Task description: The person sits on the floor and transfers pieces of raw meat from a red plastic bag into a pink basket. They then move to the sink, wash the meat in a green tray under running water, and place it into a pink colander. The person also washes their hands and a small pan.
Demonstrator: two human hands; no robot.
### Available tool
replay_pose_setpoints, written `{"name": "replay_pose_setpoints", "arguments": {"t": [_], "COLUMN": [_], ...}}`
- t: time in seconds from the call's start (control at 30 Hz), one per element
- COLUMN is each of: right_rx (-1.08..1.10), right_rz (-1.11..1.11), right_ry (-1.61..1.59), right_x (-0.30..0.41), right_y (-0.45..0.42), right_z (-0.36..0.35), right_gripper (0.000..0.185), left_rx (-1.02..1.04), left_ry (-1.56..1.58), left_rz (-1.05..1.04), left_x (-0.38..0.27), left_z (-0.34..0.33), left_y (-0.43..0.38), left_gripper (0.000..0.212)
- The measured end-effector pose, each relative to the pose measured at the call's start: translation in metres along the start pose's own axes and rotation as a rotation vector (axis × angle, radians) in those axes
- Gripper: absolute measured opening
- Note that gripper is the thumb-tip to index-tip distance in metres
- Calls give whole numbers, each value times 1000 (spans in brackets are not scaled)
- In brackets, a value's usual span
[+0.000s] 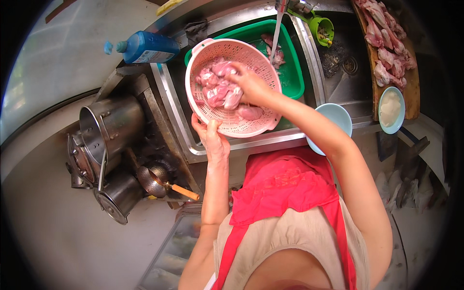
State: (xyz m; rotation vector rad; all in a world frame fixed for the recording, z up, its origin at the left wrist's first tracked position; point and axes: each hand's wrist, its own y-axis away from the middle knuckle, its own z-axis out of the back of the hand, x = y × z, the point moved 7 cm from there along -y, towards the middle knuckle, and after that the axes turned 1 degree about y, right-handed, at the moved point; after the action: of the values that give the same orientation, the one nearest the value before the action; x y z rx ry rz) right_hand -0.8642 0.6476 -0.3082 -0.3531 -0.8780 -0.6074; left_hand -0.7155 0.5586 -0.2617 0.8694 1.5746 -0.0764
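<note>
A pink plastic colander [264,65] is tilted over a green plastic basin [295,78] in the steel sink. Pieces of raw meat [221,88] lie inside the colander. My left hand [212,136] grips the colander's near rim, its thumb on the outside facing me. Among the meat is my right hand [252,85], fingers touching the pieces; their tips are partly hidden, so a firm hold cannot be made out. Water [277,34] runs from the faucet [282,5] into the basin, where more meat [277,58] sits.
Left stand a blue bottle [150,47], a steel pot [112,127] and a ladle [154,181] with a wooden handle. A green strainer [320,29] is at the second basin [348,94]. Right, a wooden board [409,98] bears meat and a bowl [389,125]. Another pale-blue bowl [335,114] is beside my right forearm.
</note>
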Motion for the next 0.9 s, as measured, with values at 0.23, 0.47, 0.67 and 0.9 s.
{"name": "replay_pose_setpoints", "arguments": {"t": [0.23, 0.47, 0.67, 0.9], "right_rx": [-189, 97, -55, -85], "right_rz": [-453, 96, 56, -236], "right_ry": [-173, 379, 325, 33], "right_x": [-128, -14, -46, -92], "right_y": [3, 7, -3, 34], "right_z": [16, 3, -1, 54], "right_gripper": [47, 75, 46, 51], "left_rx": [18, -29, 90, 72], "left_ry": [-47, -128, -601, -1147], "left_rz": [-13, -39, -448, -925], "left_x": [6, 9, -22, -21], "left_z": [-2, -20, -49, -84], "left_y": [-2, 5, -9, 14], "left_gripper": [74, 82, 87, 96]}}
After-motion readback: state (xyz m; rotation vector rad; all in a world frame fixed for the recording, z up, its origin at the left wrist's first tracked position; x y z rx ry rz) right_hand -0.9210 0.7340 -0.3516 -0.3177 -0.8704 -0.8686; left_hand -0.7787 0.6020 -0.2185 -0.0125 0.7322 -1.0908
